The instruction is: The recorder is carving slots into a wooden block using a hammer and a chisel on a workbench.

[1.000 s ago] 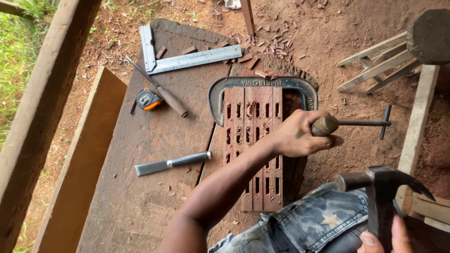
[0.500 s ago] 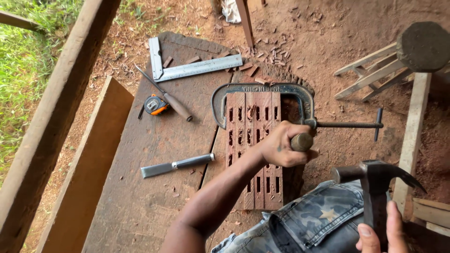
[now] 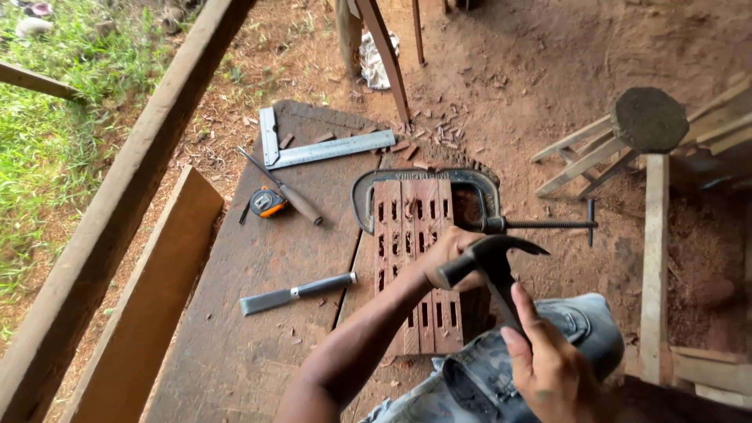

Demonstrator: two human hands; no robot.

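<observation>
Hammer (image 3: 489, 258) now raised over slotted wood block (image 3: 415, 251); right hand (image 3: 552, 364) gripping handle; left hand (image 3: 448, 254) closed on block beside clamp (image 3: 470, 196).

arms bare, no sleeves | L hand (image 3: 448, 254), R hand (image 3: 552, 368) ungloved | faded jeans (patchy wash)

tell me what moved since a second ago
The right hand swung the dark claw hammer up and over towards the left hand, which stays on the clamped reddish slotted wood pieces. The grey metal C-clamp, chisel and steel square lie unchanged.
</observation>
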